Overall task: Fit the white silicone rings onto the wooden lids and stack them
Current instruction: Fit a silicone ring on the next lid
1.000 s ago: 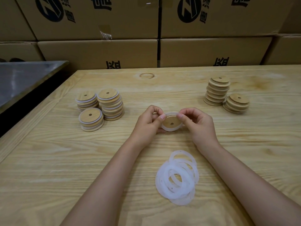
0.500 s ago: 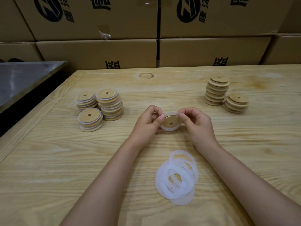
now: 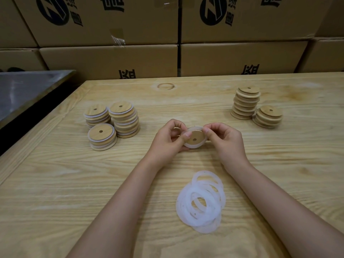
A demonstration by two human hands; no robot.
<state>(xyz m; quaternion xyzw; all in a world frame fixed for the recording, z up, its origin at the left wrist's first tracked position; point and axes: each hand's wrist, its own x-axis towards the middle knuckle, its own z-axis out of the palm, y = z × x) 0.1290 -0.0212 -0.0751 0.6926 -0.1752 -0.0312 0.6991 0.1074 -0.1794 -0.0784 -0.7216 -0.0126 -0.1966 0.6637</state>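
Both my left hand (image 3: 168,135) and right hand (image 3: 224,138) pinch the lid (image 3: 195,138); I should roll its ring (image 3: 193,146) evenly from 12 o'clock around.

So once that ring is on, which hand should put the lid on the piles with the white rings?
Probably the left hand. The ringed stacks sit on its side of the table, an open reach away. The right hand would have to cross over; bare lids lie nearer it.
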